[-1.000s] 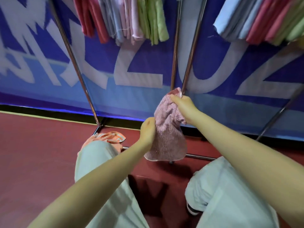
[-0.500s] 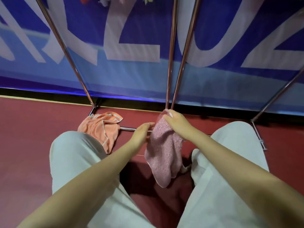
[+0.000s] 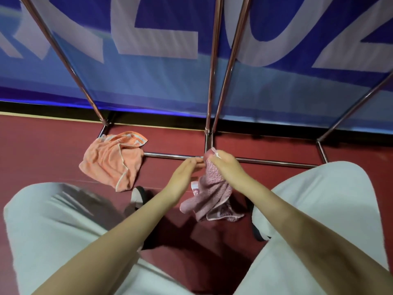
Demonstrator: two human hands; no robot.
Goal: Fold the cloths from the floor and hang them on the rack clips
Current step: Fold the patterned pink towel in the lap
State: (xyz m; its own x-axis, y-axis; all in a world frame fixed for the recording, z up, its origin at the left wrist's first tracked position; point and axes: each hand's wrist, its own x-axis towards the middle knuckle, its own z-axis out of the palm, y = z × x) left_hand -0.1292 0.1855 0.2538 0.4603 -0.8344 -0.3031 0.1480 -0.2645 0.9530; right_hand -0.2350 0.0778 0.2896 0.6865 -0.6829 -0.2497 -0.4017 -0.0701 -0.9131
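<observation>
Right hand (image 3: 225, 167) grips the pink cloth (image 3: 212, 194) at its top corner, fingers curled round a bunched bit of fabric, a scrap of edge poking out above the knuckles. Left hand (image 3: 185, 175) is alongside with fingers nearly straight, tips meeting the same top corner; looks like a light pinch on the edge, but whether it holds or only touches I can't tell. The cloth hangs between the knees, lower end crumpled and trailing at or just above the red floor (image 3: 42, 150); contact unclear. Judgement: light, soft terry, zero stiffness, so it collapses wherever it isn't supported. Not slippery, not fragile, and the pile gives fingers good purchase. Best hold is two adjacent corners along the hemmed edge, one per hand, pulled apart so it drops flat; then fold in half. A one-corner grip just gives a twisted rope, as it hangs now. A white label shows near the left edge of the cloth, handy for finding the hem. Further out, the orange cloth (image 3: 114, 160) lies crumpled on the floor, touching the rack's left foot, one part draped over the rack base bar (image 3: 170, 155). Same material by the look of it, same handling; pale trim marks its edges. Beyond stand the rack uprights (image 3: 212, 71), then the blue banner (image 3: 148, 92). No clips in view.
</observation>
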